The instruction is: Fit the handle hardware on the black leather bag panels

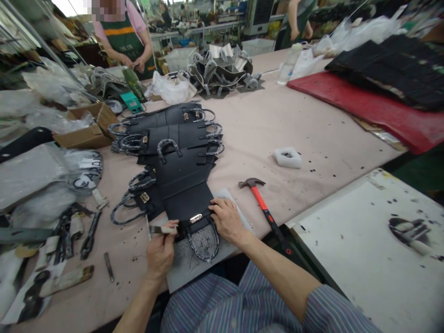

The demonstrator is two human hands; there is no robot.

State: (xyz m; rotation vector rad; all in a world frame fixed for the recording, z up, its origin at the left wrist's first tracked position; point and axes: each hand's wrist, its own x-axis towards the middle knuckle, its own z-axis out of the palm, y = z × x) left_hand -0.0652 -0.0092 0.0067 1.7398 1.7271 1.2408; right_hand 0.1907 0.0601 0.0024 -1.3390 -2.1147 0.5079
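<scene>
On the tabletop (249, 125) we see a white block (290, 163) with small dark bits in its hollow. Farther right, we find black sheets (395, 69) lying on a red board (367, 106), a clear bottle (287, 69) near its far tip. Leftward we have an open cardboard box (83, 138) and a teal object (132, 101). Beyond, we notice a co-worker (125, 41) in a green apron.

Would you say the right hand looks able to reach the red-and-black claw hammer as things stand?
Probably yes: the hammer lies near the right hand on the pale pink tabletop, nothing standing between them, though that hand would need to leave the black bag.
</scene>
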